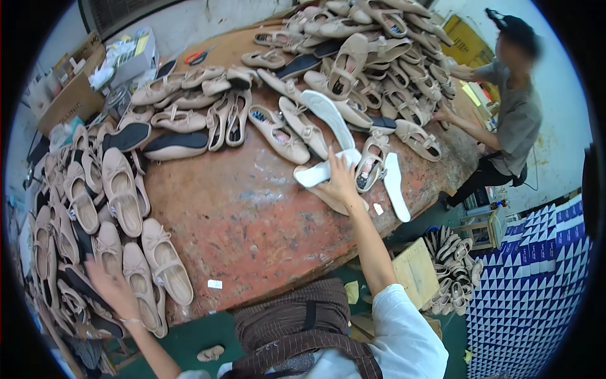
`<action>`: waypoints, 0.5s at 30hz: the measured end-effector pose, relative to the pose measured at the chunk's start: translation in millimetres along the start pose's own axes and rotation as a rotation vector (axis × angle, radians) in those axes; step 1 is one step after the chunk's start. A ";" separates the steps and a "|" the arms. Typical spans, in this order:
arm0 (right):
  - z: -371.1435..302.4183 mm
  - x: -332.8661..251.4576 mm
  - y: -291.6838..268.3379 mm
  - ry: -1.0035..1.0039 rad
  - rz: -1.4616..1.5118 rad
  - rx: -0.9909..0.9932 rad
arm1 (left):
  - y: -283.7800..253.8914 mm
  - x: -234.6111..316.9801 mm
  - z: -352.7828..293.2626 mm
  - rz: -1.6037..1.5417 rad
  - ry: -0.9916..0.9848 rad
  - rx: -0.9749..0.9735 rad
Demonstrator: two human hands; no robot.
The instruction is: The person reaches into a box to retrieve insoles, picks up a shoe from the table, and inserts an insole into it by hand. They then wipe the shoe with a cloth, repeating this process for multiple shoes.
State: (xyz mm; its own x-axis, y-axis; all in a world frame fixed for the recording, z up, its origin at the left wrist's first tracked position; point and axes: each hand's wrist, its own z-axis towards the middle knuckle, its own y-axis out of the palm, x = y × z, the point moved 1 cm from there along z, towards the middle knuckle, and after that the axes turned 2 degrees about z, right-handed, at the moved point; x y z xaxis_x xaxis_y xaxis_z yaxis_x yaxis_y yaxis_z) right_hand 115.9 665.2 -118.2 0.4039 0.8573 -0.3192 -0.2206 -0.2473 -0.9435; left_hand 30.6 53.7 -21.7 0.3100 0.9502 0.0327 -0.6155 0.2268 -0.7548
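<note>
Slightly blurred, my left hand (112,289) reaches over the beige flat shoes at the left end of the table, fingers stretched out and nothing visible in them. Beside it lies a beige shoe with a bow (137,278). My right hand (341,183) is at the middle of the table, its fingers bent over a white insole (310,175). Partly hidden under that hand is another beige shoe (333,199). Close by are a strapped shoe (371,165), a long white insole (396,187) and a further white insole (328,117).
A large heap of beige shoes (353,50) covers the table's far side. Another person (517,107) stands at the right with hands at the heap. Red-handled scissors (197,57) lie at the back. Stacked blue-and-white boxes (536,284) and more shoes (451,271) stand at the right.
</note>
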 end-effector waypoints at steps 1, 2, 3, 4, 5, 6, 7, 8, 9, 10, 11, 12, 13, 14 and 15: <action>-1.8 -0.9 -2.4 0.000 -0.015 -0.016 | 7.0 30.0 -17.5 -0.130 -0.105 -0.157; -10.9 -3.4 -4.6 -0.049 0.091 -0.031 | 11.8 61.1 -35.3 -0.189 -0.087 -0.229; -22.4 -6.0 -6.9 -0.092 0.173 -0.083 | 15.9 93.7 -53.6 -0.245 -0.072 -0.308; -36.2 -13.5 -4.9 -0.138 0.121 -0.098 | 18.4 119.5 -65.0 -0.385 -0.008 -0.390; -51.7 -21.6 -1.7 -0.189 0.035 -0.086 | 20.3 141.4 -74.3 -0.526 0.053 -0.478; -63.7 -27.7 0.6 -0.205 0.036 -0.104 | 24.2 161.5 -81.9 -0.608 0.129 -0.528; -74.7 -32.4 -0.3 -0.255 0.017 -0.027 | 28.7 179.0 -88.3 -0.699 0.196 -0.579; -76.8 -37.1 -1.6 -0.276 0.013 -0.025 | 32.8 192.6 -92.8 -0.713 0.203 -0.652; -81.6 -41.3 -3.3 -0.236 -0.005 -0.067 | 37.9 203.3 -95.7 -0.730 0.216 -0.728; -88.3 -43.7 -9.0 -0.302 -0.075 0.055 | 45.2 212.7 -98.5 -0.750 0.201 -0.783; -97.3 -45.1 -14.8 -0.206 -0.010 0.050 | 49.6 221.1 -103.1 -0.757 0.257 -0.812; -104.1 -46.9 -20.6 -0.081 0.021 0.003 | 54.6 228.2 -106.7 -0.671 0.283 -0.781; -111.9 -49.1 -28.3 -0.036 0.189 0.158 | 58.7 232.2 -109.0 -0.585 0.310 -0.744; -120.7 -44.8 -37.8 0.043 0.172 0.210 | 62.1 233.5 -110.7 -0.565 0.328 -0.746; -129.4 -36.3 -47.7 0.035 0.173 0.333 | 63.3 234.1 -113.7 -0.572 0.375 -0.759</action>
State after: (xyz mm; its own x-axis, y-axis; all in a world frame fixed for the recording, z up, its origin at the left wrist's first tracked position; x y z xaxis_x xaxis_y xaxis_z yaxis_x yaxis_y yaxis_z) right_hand 226.6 587.5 -73.2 0.3639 0.7983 -0.4799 -0.5625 -0.2223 -0.7963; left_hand 146.6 266.2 -136.3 0.7006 0.5844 0.4093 0.2771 0.3058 -0.9109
